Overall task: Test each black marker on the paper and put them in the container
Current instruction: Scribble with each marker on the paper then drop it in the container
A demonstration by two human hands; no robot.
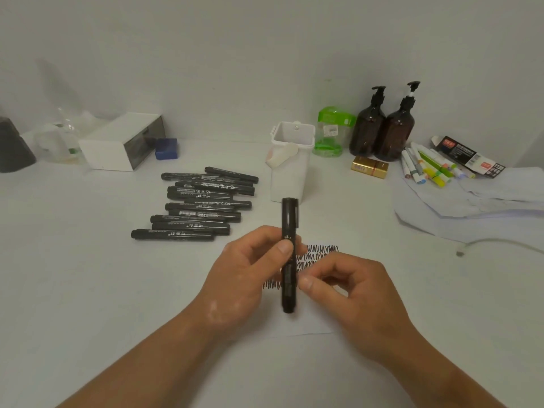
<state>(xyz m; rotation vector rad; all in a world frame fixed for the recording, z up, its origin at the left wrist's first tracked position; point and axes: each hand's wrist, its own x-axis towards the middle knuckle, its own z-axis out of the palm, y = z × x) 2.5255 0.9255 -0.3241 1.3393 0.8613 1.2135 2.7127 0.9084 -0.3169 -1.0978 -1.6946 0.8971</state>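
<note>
Both our hands are on one black marker (290, 219): left hand (244, 272) pinches it near the cap, right hand (356, 287) pinches the lower barrel, upright above the scribbled paper (312, 323), we reckon to work the cap. Further out, the marker pile (200, 201) lies beside the white container (290, 178) on the tabletop (88, 290)

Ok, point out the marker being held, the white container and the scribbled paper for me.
black marker (288, 275): head view, on the barrel below the cap.
white container (290, 181): head view, on the front wall.
paper (307, 322): head view, on the bare sheet below the scribbles.
</note>
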